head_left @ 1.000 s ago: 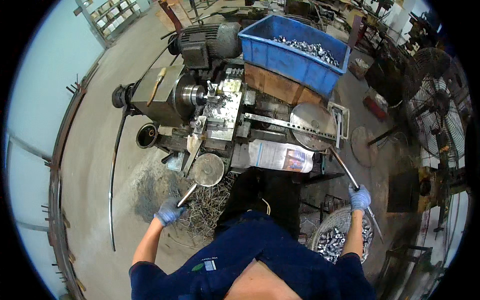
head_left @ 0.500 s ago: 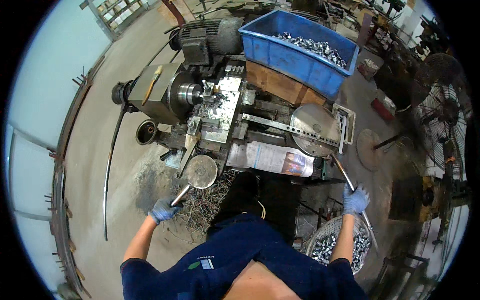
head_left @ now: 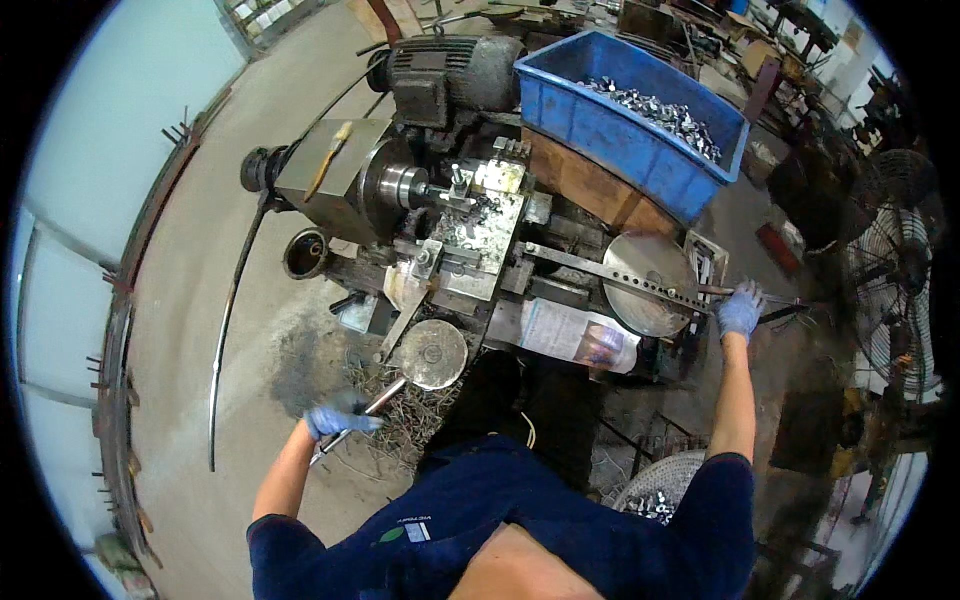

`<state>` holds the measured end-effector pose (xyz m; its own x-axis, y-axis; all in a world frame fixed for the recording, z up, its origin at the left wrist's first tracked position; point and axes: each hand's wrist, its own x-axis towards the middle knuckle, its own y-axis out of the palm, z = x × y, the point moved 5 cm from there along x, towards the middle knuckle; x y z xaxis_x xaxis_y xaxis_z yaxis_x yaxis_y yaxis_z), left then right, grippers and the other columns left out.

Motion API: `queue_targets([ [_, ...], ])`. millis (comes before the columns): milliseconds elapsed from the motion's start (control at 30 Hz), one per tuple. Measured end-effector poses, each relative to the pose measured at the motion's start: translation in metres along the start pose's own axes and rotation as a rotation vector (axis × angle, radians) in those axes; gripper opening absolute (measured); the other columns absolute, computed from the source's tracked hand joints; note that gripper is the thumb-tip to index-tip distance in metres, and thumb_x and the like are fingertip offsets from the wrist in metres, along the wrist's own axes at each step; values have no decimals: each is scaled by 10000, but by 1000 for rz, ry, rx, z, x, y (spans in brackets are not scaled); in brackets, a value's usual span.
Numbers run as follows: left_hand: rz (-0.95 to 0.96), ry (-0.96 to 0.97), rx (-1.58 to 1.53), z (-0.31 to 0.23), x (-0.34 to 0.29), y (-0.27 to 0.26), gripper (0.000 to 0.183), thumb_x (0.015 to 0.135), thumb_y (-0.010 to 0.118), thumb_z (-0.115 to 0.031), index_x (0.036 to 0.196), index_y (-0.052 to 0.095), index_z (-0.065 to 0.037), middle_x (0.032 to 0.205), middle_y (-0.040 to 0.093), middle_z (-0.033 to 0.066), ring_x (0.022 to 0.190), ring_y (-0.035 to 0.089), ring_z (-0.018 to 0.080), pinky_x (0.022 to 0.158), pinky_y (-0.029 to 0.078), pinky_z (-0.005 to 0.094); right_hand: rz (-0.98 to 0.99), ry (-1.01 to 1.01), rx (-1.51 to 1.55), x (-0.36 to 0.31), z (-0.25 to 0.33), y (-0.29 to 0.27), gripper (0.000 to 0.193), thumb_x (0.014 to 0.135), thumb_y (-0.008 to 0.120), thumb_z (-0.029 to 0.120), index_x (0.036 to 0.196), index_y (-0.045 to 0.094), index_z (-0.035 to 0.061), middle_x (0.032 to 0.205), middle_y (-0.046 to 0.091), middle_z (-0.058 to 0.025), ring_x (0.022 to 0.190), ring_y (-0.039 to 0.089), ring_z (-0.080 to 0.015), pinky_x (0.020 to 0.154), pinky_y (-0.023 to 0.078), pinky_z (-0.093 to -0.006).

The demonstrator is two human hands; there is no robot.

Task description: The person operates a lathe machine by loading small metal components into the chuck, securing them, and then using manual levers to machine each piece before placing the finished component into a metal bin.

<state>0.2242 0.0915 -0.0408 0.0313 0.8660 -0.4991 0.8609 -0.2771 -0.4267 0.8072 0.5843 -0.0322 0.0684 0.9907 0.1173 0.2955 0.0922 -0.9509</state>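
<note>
You wear a dark navy blue work shirt [head_left: 560, 520] with short sleeves. Each sleeve ends just above the elbow, and the forearms below the cuffs are bare. The fabric is plain and of one colour, creased across the chest and shoulders. A small patch [head_left: 405, 530] sits on the left side of the chest: a green leaf-shaped mark beside a white rectangle carrying small print, too fine to read. Your left hand [head_left: 338, 420] is covered by a thin, close-fitting light blue glove that ends at the wrist. Your right hand [head_left: 740, 310] carries a matching light blue glove; its fingers [head_left: 752, 291] are fully covered.
</note>
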Motion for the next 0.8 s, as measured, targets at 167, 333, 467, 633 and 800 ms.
queue_targets([
  [167, -626, -66, -411, 104, 38, -86, 381, 905, 532, -307, 1135, 597, -10, 985, 671, 92, 911, 617, 194, 827, 475, 327, -104, -133, 394, -109, 6, -16, 755, 773, 597, 512, 1282, 445, -24, 1300, 463, -233, 1220, 418, -375, 1061, 263, -461],
  [333, -611, -224, 835, 125, 95, -157, 560, 808, 554, -430, 1206, 531, -36, 1014, 637, 186, 939, 603, 362, 820, 476, 424, 10, 60, 515, -187, -30, 22, 582, 753, 653, 458, 1076, 613, -24, 1133, 584, -223, 1080, 542, -340, 964, 391, -390],
  [467, -414, -321, 765, 184, 142, -156, 521, 812, 518, -443, 1178, 547, -74, 997, 628, 207, 942, 591, 387, 793, 479, 453, 37, 57, 706, -210, -37, 25, 430, 730, 711, 363, 942, 671, -9, 947, 662, -184, 910, 633, -298, 836, 473, -353],
  [633, -904, -602, 292, 220, 165, -79, 655, 839, 417, -559, 1265, 477, -65, 1226, 519, 235, 1146, 495, 379, 954, 386, 446, 103, 78, 879, -221, -24, 36, 328, 716, 741, 285, 874, 687, 3, 853, 683, -155, 806, 664, -244, 771, 495, -324],
  [800, -389, -458, 723, 123, 146, -132, 367, 835, 484, -364, 1008, 638, -79, 984, 640, 200, 931, 605, 373, 789, 482, 454, -78, -137, 798, -195, 5, -65, 290, 744, 718, 256, 858, 682, -7, 814, 677, -161, 732, 666, -250, 697, 504, -322],
])
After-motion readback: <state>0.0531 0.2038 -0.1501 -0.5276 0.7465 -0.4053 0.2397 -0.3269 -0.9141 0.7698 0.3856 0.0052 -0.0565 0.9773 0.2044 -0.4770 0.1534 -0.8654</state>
